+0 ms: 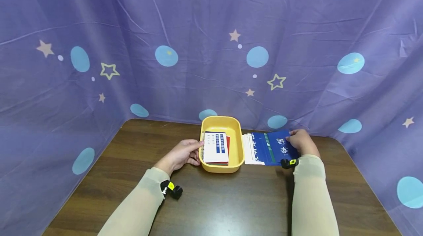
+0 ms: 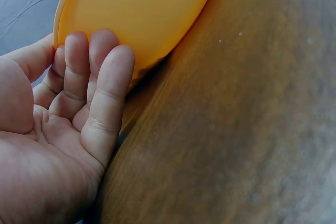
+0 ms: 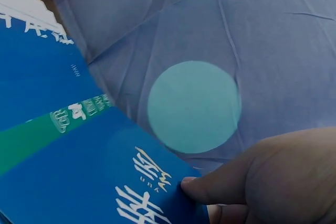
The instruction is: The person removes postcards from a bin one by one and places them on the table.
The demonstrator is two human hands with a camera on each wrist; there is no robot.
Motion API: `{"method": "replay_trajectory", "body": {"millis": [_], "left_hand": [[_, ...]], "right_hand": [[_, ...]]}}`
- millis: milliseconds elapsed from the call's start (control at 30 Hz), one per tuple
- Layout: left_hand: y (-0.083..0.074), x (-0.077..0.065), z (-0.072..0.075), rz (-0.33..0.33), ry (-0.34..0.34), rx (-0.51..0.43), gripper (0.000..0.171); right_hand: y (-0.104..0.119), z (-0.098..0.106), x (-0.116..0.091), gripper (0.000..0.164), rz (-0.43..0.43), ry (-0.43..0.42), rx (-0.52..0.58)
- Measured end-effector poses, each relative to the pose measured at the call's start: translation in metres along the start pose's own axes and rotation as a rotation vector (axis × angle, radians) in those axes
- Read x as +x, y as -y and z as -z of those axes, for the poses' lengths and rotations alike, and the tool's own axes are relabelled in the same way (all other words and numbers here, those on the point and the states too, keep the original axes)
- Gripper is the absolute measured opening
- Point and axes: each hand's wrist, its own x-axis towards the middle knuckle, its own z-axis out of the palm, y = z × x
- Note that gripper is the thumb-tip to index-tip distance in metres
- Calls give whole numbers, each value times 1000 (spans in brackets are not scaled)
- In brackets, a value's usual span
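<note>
In the head view a yellow plastic basin [image 1: 238,147] stands on the table, with a stack of printed cards [image 1: 214,153], white on top with red and blue edges showing, at its left side. My left hand [image 1: 185,154] holds the basin's left rim, thumb over the edge near the cards and fingers against the outer wall [image 2: 142,9]. To the right lies a fanned row of blue and white printed cards [image 1: 259,149]. At its right end my right hand [image 1: 302,142] pinches the edge of a blue card [image 3: 105,166] with white characters, thumb on top.
A dark wooden table [image 1: 211,199] lies under everything. Behind it and at both sides hangs a purple curtain [image 1: 205,81] with stars and pale blue ovals, close behind the basin. Each forearm wears a small black wrist camera [image 1: 176,192].
</note>
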Motion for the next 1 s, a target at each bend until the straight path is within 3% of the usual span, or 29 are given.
{"method": "replay_trajectory", "body": {"millis": [133,367,533,767,1000], "left_hand": [[-1,0,0,-5,2,-2,34],[-1,0,0,-3,-6,-1,35],[0,0,0,9,-8,0,33],[0,1,0,2,-9,8,33],[3,1,0,1,-15,-1,33]], "right_hand": [[0,-1,0,35,30,-58,-134],[2,-5,-5,52,-9,-103,-211],[-1,-7,-8,55,-47,-103,-185],[-5,-6,-9,42,-45,-84,-129],[-7,-8,-4,47,-44,-100,-163]]}}
